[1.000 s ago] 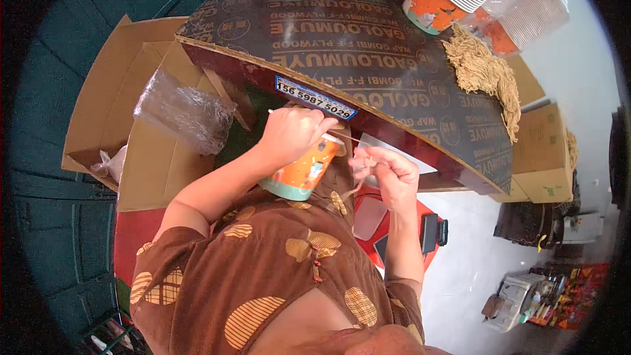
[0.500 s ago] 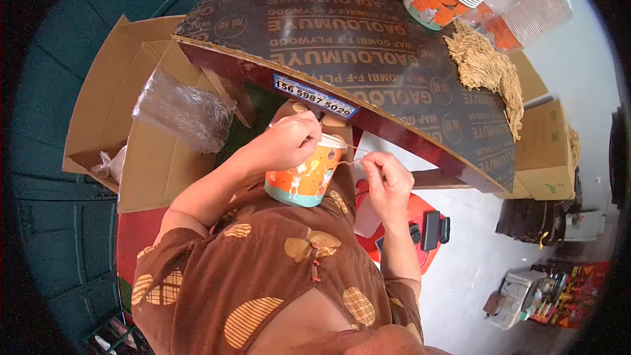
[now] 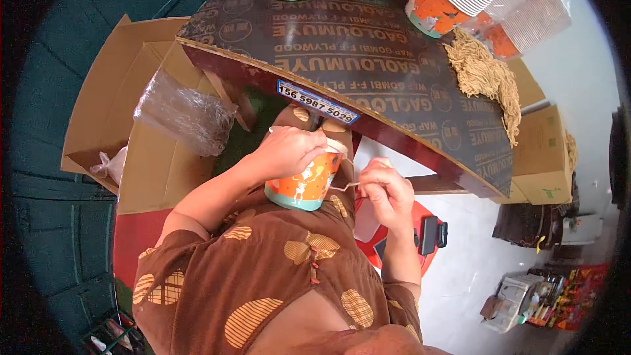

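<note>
Paper bucket (image 3: 304, 184): one, tilted, rim toward table (image 3: 368, 72) | left hand (image 3: 289, 151): fingers clasp rim | right hand (image 3: 388, 190): fingers pinch one paper cord (image 3: 343, 187).

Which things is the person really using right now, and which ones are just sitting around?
In use:
- left hand gripping the orange paper cup
- right hand pinching a thin string at the cup
- pile of strings on the table

Lying about:
- cardboard boxes
- plastic bag
- red stool
- black phone
</note>
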Demonstrator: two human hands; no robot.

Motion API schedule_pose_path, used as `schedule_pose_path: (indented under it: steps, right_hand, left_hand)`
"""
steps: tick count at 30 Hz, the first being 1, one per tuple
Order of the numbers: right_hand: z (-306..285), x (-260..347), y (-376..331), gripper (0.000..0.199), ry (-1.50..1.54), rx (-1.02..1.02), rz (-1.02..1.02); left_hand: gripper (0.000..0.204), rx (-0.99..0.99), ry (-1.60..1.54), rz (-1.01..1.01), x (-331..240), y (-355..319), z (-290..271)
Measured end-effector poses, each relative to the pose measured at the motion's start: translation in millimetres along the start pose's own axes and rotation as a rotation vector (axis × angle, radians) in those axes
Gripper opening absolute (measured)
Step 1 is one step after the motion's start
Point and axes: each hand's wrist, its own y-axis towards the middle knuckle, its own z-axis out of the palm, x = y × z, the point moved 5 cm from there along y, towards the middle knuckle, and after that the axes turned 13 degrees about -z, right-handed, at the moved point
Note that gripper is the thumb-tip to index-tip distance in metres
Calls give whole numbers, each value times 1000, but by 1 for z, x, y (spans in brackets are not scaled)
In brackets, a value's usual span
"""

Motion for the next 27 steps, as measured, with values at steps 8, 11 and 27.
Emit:
schedule_pose_path:
  steps: [8, 11, 27]
  right_hand:
    - [-6, 6, -5, 23, 78, -147, 142]
    - [-2, 6, -4, 25, 30, -174, 328]
    - [14, 3, -14, 6, 247, -201, 465]
  left_hand:
    - [12, -121, 19, -61, 6, 2, 6]
    - [12, -129, -1, -89, 9, -1, 9]
    - [8, -171, -43, -63, 8, -16, 3]
